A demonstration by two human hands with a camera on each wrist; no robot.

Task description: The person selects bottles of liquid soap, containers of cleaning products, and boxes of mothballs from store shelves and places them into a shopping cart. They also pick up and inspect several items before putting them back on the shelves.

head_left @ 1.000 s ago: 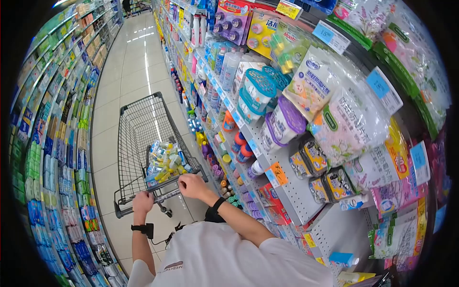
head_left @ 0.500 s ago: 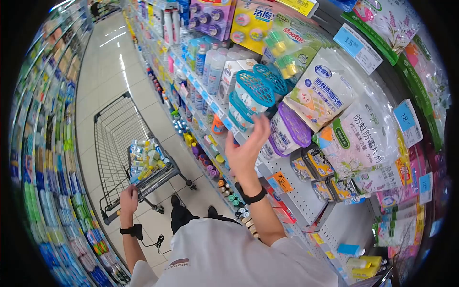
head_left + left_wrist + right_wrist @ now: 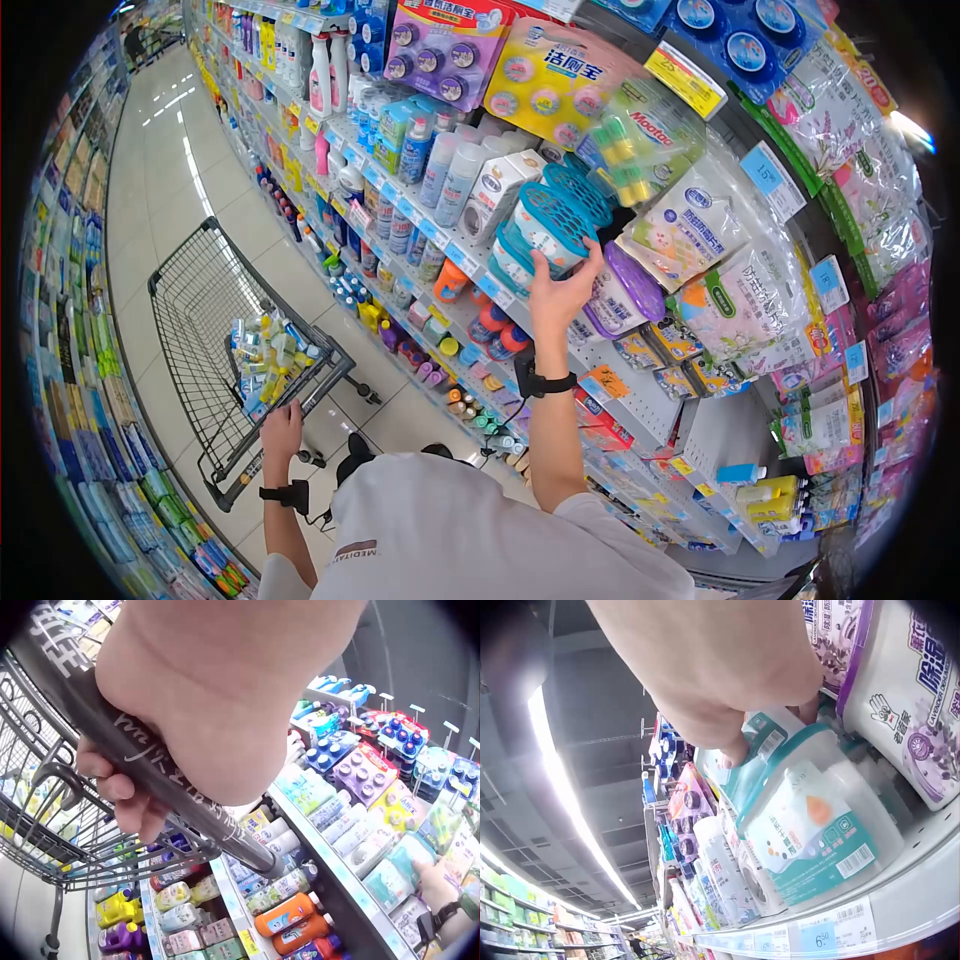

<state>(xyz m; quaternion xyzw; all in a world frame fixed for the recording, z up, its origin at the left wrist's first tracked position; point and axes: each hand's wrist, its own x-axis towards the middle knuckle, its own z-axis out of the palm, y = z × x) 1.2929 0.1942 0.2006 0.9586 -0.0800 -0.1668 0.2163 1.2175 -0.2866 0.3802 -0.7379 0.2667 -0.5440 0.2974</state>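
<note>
My left hand (image 3: 282,430) grips the dark handle (image 3: 169,787) of a wire shopping cart (image 3: 185,330), fingers curled under the bar. At the shelf, my right hand (image 3: 562,300) holds the upper teal-lidded dehumidifier tub (image 3: 550,230) between thumb and fingers. In the right wrist view that upper tub (image 3: 769,739) is partly hidden by the hand. Below it stands another teal-lidded tub (image 3: 810,832) on the shelf. A purple-lidded dehumidifier tub (image 3: 618,300) is right beside the hand.
Yellow and white packages (image 3: 270,355) lie in the cart. Spray cans (image 3: 460,185) and a white box (image 3: 498,192) line the shelf. Hanging bags (image 3: 740,310) and price tags (image 3: 773,180) jut out at the right. A tiled aisle (image 3: 150,190) runs along the shelving.
My right hand has left the cart handle, reached right to the shelf and taken hold of the upper teal-lidded tub. My left hand has stayed on the handle. The view has turned rightward.
</note>
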